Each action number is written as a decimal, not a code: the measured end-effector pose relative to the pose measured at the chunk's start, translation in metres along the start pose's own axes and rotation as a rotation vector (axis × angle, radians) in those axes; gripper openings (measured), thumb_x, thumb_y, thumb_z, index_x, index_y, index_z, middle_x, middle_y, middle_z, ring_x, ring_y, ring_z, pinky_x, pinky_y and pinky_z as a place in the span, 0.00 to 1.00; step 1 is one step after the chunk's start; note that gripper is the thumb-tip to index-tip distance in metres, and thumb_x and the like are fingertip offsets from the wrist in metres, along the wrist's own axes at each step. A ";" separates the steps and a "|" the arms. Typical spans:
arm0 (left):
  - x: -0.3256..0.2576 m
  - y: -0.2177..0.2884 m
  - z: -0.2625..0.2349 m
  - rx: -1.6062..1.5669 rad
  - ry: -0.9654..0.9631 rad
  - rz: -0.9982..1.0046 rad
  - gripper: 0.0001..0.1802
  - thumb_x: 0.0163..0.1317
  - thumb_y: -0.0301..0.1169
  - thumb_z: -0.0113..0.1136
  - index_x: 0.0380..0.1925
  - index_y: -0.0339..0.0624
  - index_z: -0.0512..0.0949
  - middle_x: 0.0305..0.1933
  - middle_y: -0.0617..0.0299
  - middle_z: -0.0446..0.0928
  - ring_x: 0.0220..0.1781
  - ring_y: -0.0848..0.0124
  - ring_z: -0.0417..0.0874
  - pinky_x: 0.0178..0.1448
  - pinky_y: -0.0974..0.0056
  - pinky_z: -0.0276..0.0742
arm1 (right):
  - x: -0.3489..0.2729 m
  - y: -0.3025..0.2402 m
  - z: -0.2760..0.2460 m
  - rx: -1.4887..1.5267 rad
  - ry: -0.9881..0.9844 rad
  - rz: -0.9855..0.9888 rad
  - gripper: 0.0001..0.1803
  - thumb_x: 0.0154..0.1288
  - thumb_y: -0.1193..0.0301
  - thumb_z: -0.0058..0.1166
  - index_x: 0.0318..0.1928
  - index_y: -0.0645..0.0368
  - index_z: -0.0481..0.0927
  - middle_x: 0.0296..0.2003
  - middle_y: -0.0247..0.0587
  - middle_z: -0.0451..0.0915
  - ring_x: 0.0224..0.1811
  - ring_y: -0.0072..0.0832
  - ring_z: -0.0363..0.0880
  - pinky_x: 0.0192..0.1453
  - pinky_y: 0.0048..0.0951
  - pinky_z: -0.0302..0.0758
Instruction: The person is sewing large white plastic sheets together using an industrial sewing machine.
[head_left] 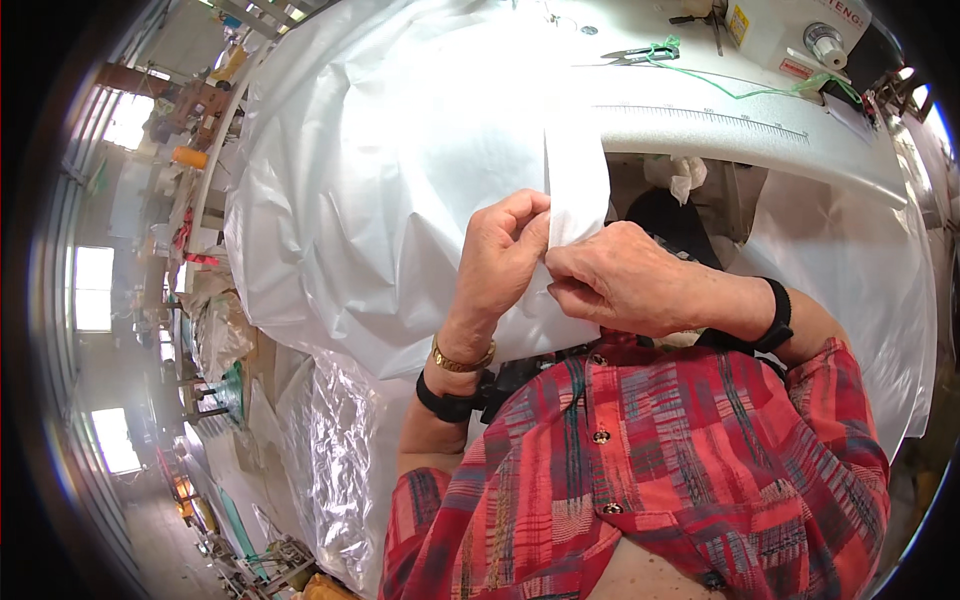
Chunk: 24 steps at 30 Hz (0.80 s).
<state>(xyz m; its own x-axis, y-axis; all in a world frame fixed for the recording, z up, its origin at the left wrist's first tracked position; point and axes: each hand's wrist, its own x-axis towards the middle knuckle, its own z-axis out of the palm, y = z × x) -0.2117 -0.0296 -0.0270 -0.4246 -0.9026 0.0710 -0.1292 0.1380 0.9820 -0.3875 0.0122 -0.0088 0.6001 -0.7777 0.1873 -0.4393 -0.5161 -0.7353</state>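
Note:
A large sheet of thin white plastic-like material spreads over the table in soft wrinkles and hangs down toward my lap. My left hand pinches it between thumb and fingers beside a narrow folded strip along its right edge. Right next to it, my right hand is closed on the lower end of that strip, fingers curled under. The two hands almost touch. What lies inside the right fingers is hidden.
A white sewing machine stands at the far right. Small thread snips with green thread lie on the white tabletop, which has a printed ruler along its edge. More pale sheeting hangs at the right. An orange thread cone is at the left.

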 end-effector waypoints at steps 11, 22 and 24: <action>0.005 0.025 -0.048 0.176 0.192 -0.002 0.04 0.66 0.24 0.59 0.32 0.35 0.79 0.24 0.75 0.73 0.26 0.88 0.67 0.29 0.78 0.63 | 0.015 0.046 0.016 0.143 0.695 0.139 0.17 0.63 0.67 0.63 0.47 0.62 0.75 0.31 0.46 0.77 0.32 0.37 0.77 0.39 0.33 0.76; 0.057 0.137 -0.024 0.977 -0.237 0.423 0.05 0.62 0.25 0.58 0.29 0.35 0.76 0.20 0.57 0.72 0.25 0.73 0.74 0.34 0.67 0.70 | 0.117 0.076 0.056 0.764 0.105 -0.465 0.29 0.60 0.60 0.59 0.57 0.67 0.73 0.53 0.61 0.77 0.58 0.49 0.75 0.62 0.38 0.71; 0.051 0.121 -0.013 1.162 -0.292 0.552 0.04 0.60 0.24 0.57 0.27 0.37 0.76 0.20 0.54 0.73 0.24 0.67 0.76 0.36 0.64 0.71 | 0.115 0.079 0.070 0.668 0.075 -0.428 0.28 0.60 0.60 0.58 0.56 0.66 0.74 0.52 0.61 0.78 0.57 0.49 0.76 0.62 0.38 0.71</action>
<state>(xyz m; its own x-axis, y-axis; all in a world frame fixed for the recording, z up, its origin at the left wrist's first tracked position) -0.2370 -0.0639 0.0981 -0.8269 -0.5146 0.2268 -0.5047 0.8569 0.1045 -0.3060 -0.0928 -0.0912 0.5691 -0.5947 0.5679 0.3276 -0.4695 -0.8199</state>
